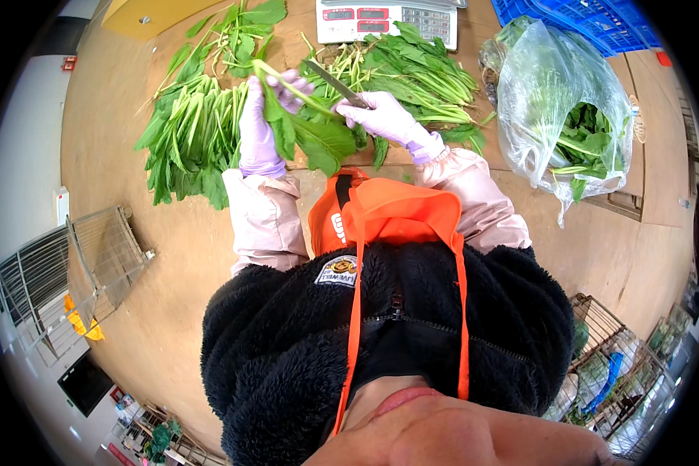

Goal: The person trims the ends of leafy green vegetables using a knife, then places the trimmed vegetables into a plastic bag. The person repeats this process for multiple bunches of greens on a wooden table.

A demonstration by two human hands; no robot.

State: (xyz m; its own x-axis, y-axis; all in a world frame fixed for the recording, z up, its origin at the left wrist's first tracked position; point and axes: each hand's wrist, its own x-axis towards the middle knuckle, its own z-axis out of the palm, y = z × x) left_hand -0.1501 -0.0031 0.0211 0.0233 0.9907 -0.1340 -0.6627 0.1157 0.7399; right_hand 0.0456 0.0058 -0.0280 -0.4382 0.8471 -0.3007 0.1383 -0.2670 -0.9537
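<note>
Along the left side of the scene stands a wire cart [105, 256] with mesh panels, and a yellow object [81, 317] shows at its near end. Farther off, toward the far left, is part of a yellow box [151, 17]. To the right of these, on the brown worktable [293, 39], lies a left pile of greens [202, 132], its pale stems gathered toward the far side and its leaves hanging toward the left and near side. Looser sprigs [245, 31] lie beyond it.

Just right of that pile is the left hand [256, 128], in a lavender glove, holding a leafy stalk [322, 144] between thumb and fingers above the table. The stalk slants from far left to near right, its broad leaf drooping between the hands. The right hand [384, 118], gloved alike, is closed around a knife [334, 81], whose blade points to the far left. Whether its fingers also touch the stalk, I cannot tell. An orange apron [396, 210] hangs on the near side of both hands.

Beyond the hands is a white scale [346, 35], and near it a right pile of greens [419, 74] spreads rightward. Farther right sits a clear plastic bag [528, 101] with leaves showing inside, and a blue crate [575, 27] stands at the far right, beyond the bag.
</note>
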